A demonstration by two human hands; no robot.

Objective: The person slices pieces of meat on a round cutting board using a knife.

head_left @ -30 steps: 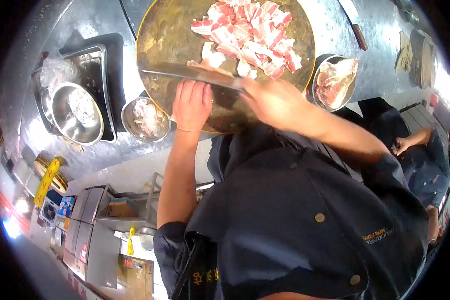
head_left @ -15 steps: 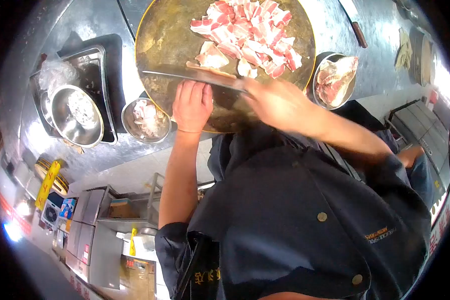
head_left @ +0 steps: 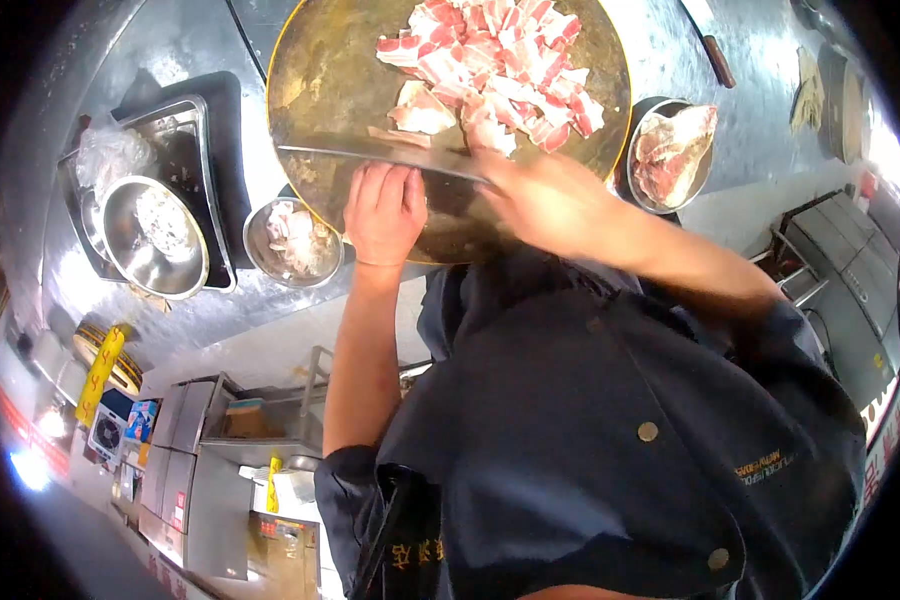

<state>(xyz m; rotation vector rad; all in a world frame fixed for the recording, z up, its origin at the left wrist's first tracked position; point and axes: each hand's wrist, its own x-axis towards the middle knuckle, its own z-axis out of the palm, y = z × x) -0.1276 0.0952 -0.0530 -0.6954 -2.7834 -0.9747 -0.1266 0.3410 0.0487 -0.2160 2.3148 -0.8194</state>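
My right hand [head_left: 548, 207] grips a kitchen knife [head_left: 390, 155], its long blade lying across the round cutting board [head_left: 315, 110] and pointing left. Just on the near side of the blade, my left hand [head_left: 384, 212] rests on the board, fingers curled together; whatever lies under them is hidden. A thin strip of meat [head_left: 400, 138] shows along the far side of the blade. Beyond it, a pale slice [head_left: 422, 108] lies beside a heap of red and white sliced meat [head_left: 500, 60]. The blade and right hand are somewhat blurred.
Right of the board, a metal bowl holds a large meat chunk [head_left: 672, 155]; another knife [head_left: 718, 62] lies farther back. At left are a small bowl of pale scraps [head_left: 295, 240], a larger steel bowl [head_left: 130, 255] and a black tray [head_left: 227, 180].
The knife has shifted slightly left, and meat beside its far side has moved toward the heap. My left hand stays nearly in place. A person's leg at the right is out of view now.
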